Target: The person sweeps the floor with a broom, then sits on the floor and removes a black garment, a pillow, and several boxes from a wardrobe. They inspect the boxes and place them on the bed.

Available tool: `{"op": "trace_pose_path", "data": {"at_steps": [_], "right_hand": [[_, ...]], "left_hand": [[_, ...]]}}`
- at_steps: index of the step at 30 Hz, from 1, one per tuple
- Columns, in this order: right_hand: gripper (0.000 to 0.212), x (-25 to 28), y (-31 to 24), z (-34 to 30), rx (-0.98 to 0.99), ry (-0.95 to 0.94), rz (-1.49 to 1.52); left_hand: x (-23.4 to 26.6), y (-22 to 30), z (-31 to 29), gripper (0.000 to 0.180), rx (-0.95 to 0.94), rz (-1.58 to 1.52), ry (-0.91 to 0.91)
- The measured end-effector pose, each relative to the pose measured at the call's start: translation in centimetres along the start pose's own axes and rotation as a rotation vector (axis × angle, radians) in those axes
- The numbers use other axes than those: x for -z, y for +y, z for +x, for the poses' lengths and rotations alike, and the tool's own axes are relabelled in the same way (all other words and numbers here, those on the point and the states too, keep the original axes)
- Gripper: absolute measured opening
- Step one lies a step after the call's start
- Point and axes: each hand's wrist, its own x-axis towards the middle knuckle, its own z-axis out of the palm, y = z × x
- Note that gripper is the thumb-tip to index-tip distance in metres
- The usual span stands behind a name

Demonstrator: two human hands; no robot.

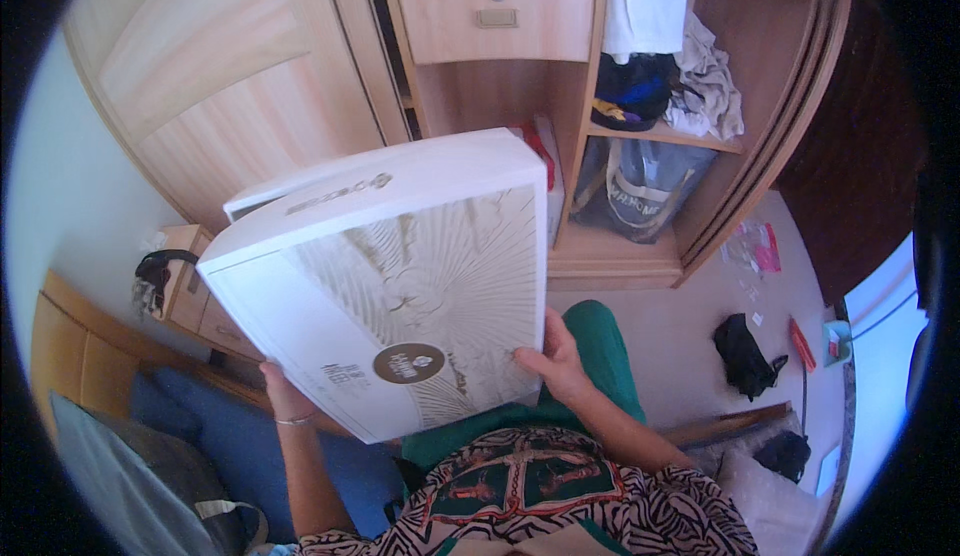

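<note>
Both hands are gripping a large white box (400, 276) over the lap: left hand (280, 388) under its near corner, right hand (555, 358) with fingers (530, 358) pressing its lower edge. Tilting, it could slip toward the open wardrobe (480, 86) beyond.

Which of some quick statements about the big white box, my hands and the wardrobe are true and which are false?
1. Both hands hold the white box. True: left hand at its lower corner, right hand at its near edge.
2. The wardrobe is closed. False: it stands open, shelves showing.
3. A black bag lies on the floor. True.
4. The box is plain white. False: its face carries a pale gold pattern and a round brown label.
</note>
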Motion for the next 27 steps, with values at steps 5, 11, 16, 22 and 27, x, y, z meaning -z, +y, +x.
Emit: {"op": "trace_pose_path", "data": {"at_steps": [5, 11, 16, 22, 27], "right_hand": [[0.056, 1.1, 0.2, 0.3, -0.057, 0.089, 0.171], [0.060, 2.4, 0.5, -0.4, -0.089, 0.150, 0.269], [0.059, 3.3, 0.2, 0.1, -0.070, 0.120, 0.230], [0.057, 3.7, 1.7, 0.1, -0.064, 0.168, 0.186], [0.055, 3.9, 2.6, -0.3, -0.086, 0.234, 0.128]], "left_hand": [[-3.8, -1.9, -1.4, 0.093, -0.110, 0.173, -0.010], [-7.6, -1.7, -0.6, 0.060, 0.101, -0.131, 0.189], [-8.4, -1.8, -0.4, 0.056, 0.206, 0.024, 0.248], [-8.2, -2.4, -1.3, 0.058, 0.167, -0.068, 0.074], [-9.8, -0.6, -1.5, 0.064, 0.124, 0.178, 0.031]]}}
